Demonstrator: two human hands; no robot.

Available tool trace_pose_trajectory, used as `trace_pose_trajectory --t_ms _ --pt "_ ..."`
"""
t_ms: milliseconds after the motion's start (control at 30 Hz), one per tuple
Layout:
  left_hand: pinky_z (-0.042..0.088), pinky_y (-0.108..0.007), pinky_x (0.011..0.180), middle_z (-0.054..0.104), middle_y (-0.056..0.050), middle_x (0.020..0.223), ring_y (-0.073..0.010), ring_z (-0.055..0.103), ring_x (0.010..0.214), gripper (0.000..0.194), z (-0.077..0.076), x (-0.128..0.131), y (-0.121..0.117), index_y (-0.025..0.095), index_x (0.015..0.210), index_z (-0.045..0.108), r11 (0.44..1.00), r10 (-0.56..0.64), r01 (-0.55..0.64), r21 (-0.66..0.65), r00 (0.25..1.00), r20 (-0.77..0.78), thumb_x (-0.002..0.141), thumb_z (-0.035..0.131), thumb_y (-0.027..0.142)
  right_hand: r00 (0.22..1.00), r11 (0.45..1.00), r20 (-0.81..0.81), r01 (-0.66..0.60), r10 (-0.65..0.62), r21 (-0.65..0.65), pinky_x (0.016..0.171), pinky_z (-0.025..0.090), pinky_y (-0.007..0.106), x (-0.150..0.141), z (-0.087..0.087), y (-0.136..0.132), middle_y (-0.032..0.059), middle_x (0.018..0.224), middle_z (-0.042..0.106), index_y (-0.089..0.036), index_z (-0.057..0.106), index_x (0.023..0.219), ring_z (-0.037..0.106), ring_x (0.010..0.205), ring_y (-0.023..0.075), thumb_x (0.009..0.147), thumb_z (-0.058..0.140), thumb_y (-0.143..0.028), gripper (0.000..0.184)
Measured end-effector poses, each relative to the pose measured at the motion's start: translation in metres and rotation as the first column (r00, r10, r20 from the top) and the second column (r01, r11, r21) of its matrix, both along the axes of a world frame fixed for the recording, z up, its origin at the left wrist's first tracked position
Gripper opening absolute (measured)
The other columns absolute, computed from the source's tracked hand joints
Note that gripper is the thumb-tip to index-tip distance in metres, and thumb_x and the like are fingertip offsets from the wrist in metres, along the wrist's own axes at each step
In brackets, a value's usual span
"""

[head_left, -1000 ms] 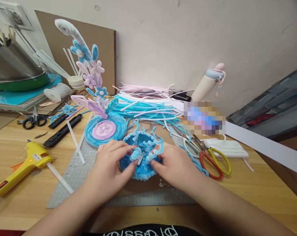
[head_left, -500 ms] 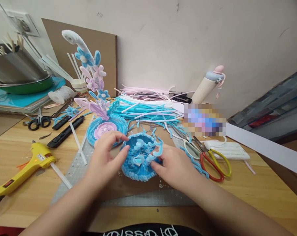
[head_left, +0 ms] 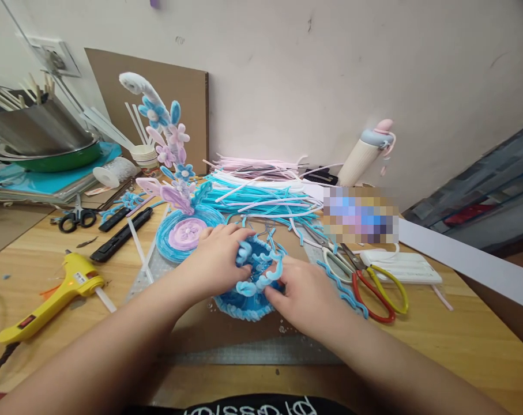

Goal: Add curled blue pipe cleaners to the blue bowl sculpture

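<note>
A round dish-like piece [head_left: 246,308] made of blue pipe cleaners sits on the cardboard in front of me, its braided rim uppermost. Inside it and above its right rim loops a curly light-blue pipe cleaner [head_left: 270,279]. My right hand [head_left: 307,291] pinches this curly strand at the right side. From the left, my left hand [head_left: 215,256] reaches over the rim, thumb and fingers closed about a curled end; the fingertips are partly hidden. Behind my left hand stands a blue disc [head_left: 168,245] with a pink centre and a tall flowered white stem [head_left: 170,129].
A yellow glue gun [head_left: 71,288] lies left, near black-handled scissors [head_left: 77,219] and a black cutter [head_left: 123,233]. Pipe cleaners [head_left: 256,196] lie in a heap behind. Red-and-yellow-handled pliers or shears [head_left: 376,291], wavy blue strands [head_left: 343,291] and a leaning bottle [head_left: 362,153] are right.
My left hand has moved right, from beside the dish's left rim to over its inside, and its fingers have closed in. My right hand stays nearly in place. The view has shifted slightly.
</note>
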State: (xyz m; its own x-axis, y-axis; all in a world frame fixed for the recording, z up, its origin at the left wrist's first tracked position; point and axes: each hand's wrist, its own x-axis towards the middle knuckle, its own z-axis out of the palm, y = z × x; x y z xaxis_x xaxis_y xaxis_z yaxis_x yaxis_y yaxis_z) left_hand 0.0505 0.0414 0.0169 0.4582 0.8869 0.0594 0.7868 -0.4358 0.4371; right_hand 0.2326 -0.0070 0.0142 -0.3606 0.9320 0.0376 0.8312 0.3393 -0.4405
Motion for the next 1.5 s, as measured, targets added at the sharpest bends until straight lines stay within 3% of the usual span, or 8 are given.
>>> trace_pose_trajectory --t_ms 133,300,500,667,867,1233,1367,1500 --pt "0.035 -0.058 0.099 0.065 -0.01 0.122 -0.0358 0.055 0.118 0.054 -0.006 0.006 0.003 0.024 0.124 0.057 0.999 0.023 -0.021 0.043 0.998 -0.05 0.07 0.068 0.025 1.0 1.0 -0.008 -0.011 0.011 0.003 0.063 0.03 0.027 0.0 0.0 0.0 0.0008 0.079 0.066 -0.022 0.07 0.075 0.059 0.075 0.0172 0.079 0.062 -0.016 0.012" --pt "0.038 -0.052 0.095 0.068 -0.009 0.118 -0.0348 0.058 0.116 0.037 -0.011 0.007 0.005 0.025 0.109 0.061 0.996 0.053 -0.046 0.078 0.995 -0.086 0.072 0.067 0.024 1.0 1.0 -0.007 -0.007 0.007 0.017 0.062 0.03 0.028 0.0 -0.003 0.0 0.0003 0.077 0.065 -0.022 0.07 0.074 0.058 0.074 0.017 0.078 0.061 -0.015 0.013" --pt "0.043 -0.048 0.086 0.072 -0.007 0.101 -0.0334 0.065 0.103 0.035 -0.013 0.007 0.007 0.024 0.109 0.06 0.995 0.053 -0.045 0.084 0.994 -0.095 0.075 0.065 0.026 1.0 1.0 -0.017 -0.007 0.007 -0.007 0.063 0.031 0.027 0.0 -0.004 0.0 -0.0006 0.079 0.065 -0.022 0.069 0.072 0.058 0.076 0.0165 0.078 0.06 -0.013 0.014" --pt "0.043 -0.047 0.086 0.071 -0.007 0.101 -0.0322 0.064 0.103 0.03 -0.014 0.006 0.006 0.024 0.107 0.06 0.994 0.058 -0.049 0.099 0.995 -0.083 0.078 0.063 0.031 0.999 1.0 -0.029 -0.019 0.019 -0.011 0.064 0.031 0.027 0.0 -0.004 0.0 -0.0009 0.079 0.064 -0.022 0.069 0.074 0.058 0.077 0.0165 0.079 0.06 -0.013 0.013" --pt "0.045 -0.044 0.079 0.071 -0.006 0.091 -0.0322 0.067 0.093 0.01 -0.013 0.008 0.007 0.022 0.087 0.061 0.993 0.068 -0.059 0.098 0.994 -0.089 0.079 0.062 0.028 1.0 1.0 -0.024 -0.017 0.017 -0.021 0.065 0.031 0.027 0.001 -0.002 0.0 -0.0012 0.078 0.064 -0.022 0.068 0.074 0.057 0.077 0.016 0.079 0.059 -0.012 0.014" --pt "0.047 -0.04 0.081 0.074 -0.01 0.095 -0.0315 0.068 0.093 0.023 -0.012 0.009 0.011 0.018 0.101 0.067 0.992 0.128 -0.128 0.003 0.987 -0.094 0.079 0.065 0.025 1.0 0.999 -0.026 -0.015 0.014 -0.036 0.065 0.03 0.027 0.001 -0.005 0.002 -0.0018 0.081 0.065 -0.022 0.068 0.074 0.057 0.078 0.0154 0.078 0.06 -0.014 0.012" --pt "0.048 -0.042 0.079 0.073 -0.012 0.092 -0.0345 0.068 0.091 0.023 -0.012 0.01 0.012 0.016 0.098 0.068 0.988 0.151 -0.153 -0.013 0.985 -0.083 0.078 0.065 0.026 0.999 0.999 -0.034 -0.013 0.011 -0.044 0.065 0.03 0.027 0.0 -0.005 0.002 -0.0016 0.08 0.064 -0.022 0.068 0.073 0.056 0.078 0.0152 0.078 0.061 -0.013 0.012" --pt "0.049 -0.041 0.084 0.073 -0.009 0.093 -0.0319 0.067 0.094 0.023 -0.011 0.006 0.01 0.018 0.096 0.068 0.993 0.113 -0.114 -0.031 0.993 -0.031 0.076 0.067 0.031 0.999 0.999 -0.039 0.0 -0.001 -0.042 0.063 0.029 0.027 0.0 -0.004 0.001 -0.002 0.077 0.063 -0.022 0.067 0.071 0.055 0.075 0.0148 0.077 0.062 -0.014 0.012"
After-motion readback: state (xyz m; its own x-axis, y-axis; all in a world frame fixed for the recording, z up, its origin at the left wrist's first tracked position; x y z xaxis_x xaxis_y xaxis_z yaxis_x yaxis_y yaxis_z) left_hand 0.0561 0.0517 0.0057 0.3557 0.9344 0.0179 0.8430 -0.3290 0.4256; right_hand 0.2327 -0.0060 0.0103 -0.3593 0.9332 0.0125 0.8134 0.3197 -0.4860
